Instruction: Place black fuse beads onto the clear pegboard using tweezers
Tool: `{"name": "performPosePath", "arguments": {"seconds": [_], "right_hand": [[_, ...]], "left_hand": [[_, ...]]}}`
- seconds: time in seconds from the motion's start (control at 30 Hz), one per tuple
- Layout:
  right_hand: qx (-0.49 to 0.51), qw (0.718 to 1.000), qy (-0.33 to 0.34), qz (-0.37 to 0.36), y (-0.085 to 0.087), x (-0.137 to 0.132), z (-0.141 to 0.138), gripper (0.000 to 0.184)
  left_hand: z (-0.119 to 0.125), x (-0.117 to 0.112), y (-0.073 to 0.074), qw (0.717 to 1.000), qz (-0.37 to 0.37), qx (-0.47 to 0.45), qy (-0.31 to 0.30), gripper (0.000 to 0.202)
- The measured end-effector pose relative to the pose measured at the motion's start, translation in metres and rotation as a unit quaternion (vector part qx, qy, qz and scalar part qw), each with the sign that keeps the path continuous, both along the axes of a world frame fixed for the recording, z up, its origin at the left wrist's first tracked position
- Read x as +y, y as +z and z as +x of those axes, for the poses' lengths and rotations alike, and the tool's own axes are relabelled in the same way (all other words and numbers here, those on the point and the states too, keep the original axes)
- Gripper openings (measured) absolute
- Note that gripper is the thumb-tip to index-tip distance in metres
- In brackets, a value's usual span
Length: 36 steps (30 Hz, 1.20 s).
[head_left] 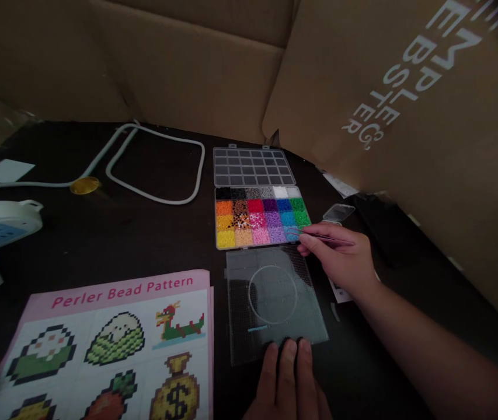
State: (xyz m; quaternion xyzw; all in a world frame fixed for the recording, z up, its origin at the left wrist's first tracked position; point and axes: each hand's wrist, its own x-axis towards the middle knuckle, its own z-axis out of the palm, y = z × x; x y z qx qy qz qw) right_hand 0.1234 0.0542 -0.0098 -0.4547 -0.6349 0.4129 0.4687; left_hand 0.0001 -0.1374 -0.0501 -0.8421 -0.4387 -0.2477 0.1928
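Observation:
My right hand (347,262) pinches a pair of pink tweezers (327,237). Their tips reach into the light blue beads (291,233) at the front right of the bead box (216,233); whether a bead is between them is too small to tell. Below the box lies a clear pegboard (240,291) with a circle outline. A short row of light blue beads (257,329) sits on its lower part. At the pegboard's front edge rests my left hand (288,385), fingers stretched out flat, holding nothing.
A Perler Bead Pattern booklet (121,309) lies left of the pegboard. The box's clear lid (253,166) is folded back. A white cable (200,169), a gold disc (85,185) and a white power strip (7,221) are left; cardboard walls (196,64) stand behind.

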Motion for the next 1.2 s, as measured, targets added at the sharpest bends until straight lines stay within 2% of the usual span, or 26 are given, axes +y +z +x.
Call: {"name": "performPosePath", "arguments": {"seconds": [0.27,0.6,0.9,1.03,1.13,1.2], "right_hand": [[0.009,1.0,0.01,0.011,-0.002,0.001,0.0,0.009],[0.023,0.999,0.005,0.026,-0.001,0.0,0.001,0.01],[0.029,0.999,-0.006,0.023,0.008,-0.008,0.003,0.01],[0.026,0.999,0.041,0.015,0.016,-0.022,0.009,0.011],[0.009,0.993,0.112,0.023,0.023,-0.035,0.013,0.015],[-0.019,0.982,0.178,0.054,0.026,-0.042,0.015,0.017]], "left_hand": [[0.0,-0.003,-0.006,1.0,0.003,-0.003,0.004,0.017],[0.001,-0.006,-0.013,1.0,0.016,0.011,0.006,0.023],[-0.003,0.0,0.004,1.0,0.0,0.019,-0.015,0.018],[-0.006,0.003,0.018,0.999,-0.027,0.028,-0.032,0.015],[-0.008,0.004,0.029,0.997,-0.056,0.029,-0.04,0.015],[-0.008,0.004,0.034,0.996,-0.073,0.031,-0.044,0.017]]}}
